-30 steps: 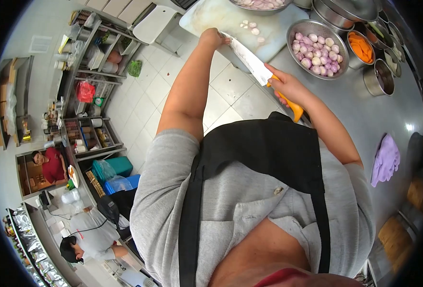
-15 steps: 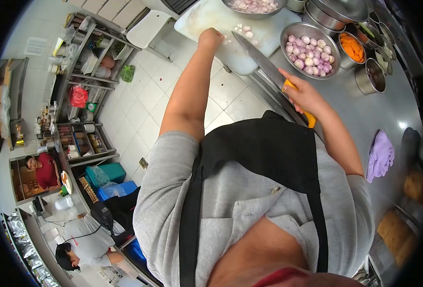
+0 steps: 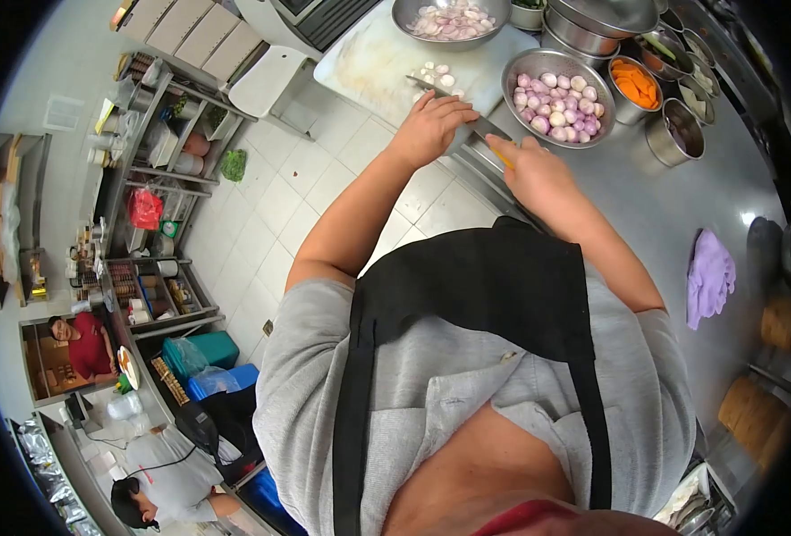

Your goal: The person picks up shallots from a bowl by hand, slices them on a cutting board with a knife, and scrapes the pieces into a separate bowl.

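My right hand (image 3: 543, 177) is closed around the yellow handle of a large kitchen knife (image 3: 483, 127). The blade points to the upper left, its tip over the white cutting board (image 3: 351, 67). My left hand (image 3: 431, 128) lies over the blade with fingers stretched out, near the board's front edge; its palm side is hidden. Beyond the blade, cut shallot pieces (image 3: 445, 79) sit on the board. Right of the board stands a steel bowl of peeled whole shallots (image 3: 563, 107). At the board's far edge is another bowl holding sliced shallots (image 3: 454, 20).
Carrot pieces (image 3: 635, 82) fill a steel container, with a steel pot (image 3: 675, 132) beside it. Stacked pans (image 3: 592, 27) stand behind. A purple glove (image 3: 710, 279) lies on the steel counter (image 3: 628, 201). Shelves (image 3: 168, 143) and two other people (image 3: 168, 464) are at the left.
My left hand has moved from the board toward me and right, onto the knife blade. My right hand has shifted slightly left with the knife. The whole view has shifted a little.
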